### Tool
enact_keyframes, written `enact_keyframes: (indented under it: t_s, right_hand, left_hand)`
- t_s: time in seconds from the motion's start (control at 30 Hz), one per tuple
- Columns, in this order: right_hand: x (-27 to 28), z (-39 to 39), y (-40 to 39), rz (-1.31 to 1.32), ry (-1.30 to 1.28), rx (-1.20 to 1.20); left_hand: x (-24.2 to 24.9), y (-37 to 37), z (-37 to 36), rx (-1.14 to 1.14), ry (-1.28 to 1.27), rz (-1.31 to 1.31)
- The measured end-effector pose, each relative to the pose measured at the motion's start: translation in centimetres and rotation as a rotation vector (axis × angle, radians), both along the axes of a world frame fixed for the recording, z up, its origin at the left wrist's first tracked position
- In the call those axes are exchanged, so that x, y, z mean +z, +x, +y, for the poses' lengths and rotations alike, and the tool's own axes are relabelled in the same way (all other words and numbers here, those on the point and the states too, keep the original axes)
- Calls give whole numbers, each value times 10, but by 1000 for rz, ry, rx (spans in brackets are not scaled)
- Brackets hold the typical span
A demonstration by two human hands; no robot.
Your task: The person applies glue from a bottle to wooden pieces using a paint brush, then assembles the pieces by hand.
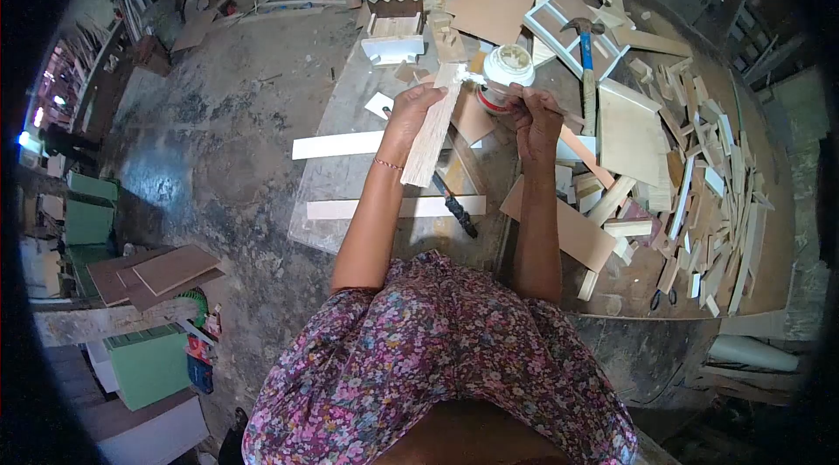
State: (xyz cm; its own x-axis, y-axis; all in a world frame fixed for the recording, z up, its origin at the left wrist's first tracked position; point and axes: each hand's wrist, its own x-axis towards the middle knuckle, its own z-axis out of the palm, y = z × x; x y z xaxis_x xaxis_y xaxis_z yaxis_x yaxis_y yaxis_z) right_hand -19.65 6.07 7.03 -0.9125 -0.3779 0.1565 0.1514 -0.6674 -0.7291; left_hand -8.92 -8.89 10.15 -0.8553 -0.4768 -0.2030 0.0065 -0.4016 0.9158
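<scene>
Because the picture bends at its rim and goes black in the corners, the far shelves at nine o'clock are blurry and hard to make out. The left hand (409, 111) is closed around a long wood strip (434, 128), holding it up on a slant over the workbench (350, 203). The right hand (535, 120) is closed on a thin stick (476, 80) with white stuff on its tip, which touches the top end of the strip. A small white pot (507, 72) sits just behind the hands at twelve o'clock; its lower part is hidden by the fingers. A hammer (585, 54) lies at one o'clock. A big heap of wood scraps (699, 194) fills the bench at three o'clock, right up to the edge. The bare floor (218, 159) at nine o'clock has lots of open room. A dark tool (454, 207) lies under the arms, partly hidden.
</scene>
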Motion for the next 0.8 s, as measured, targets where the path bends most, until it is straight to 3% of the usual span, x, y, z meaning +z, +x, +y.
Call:
enact_keyframes:
  t_s: [0.8]
  right_hand:
    - [5,13,-2,142,55,42]
  left_hand:
    - [-1,-2,-2,8,-8,13]
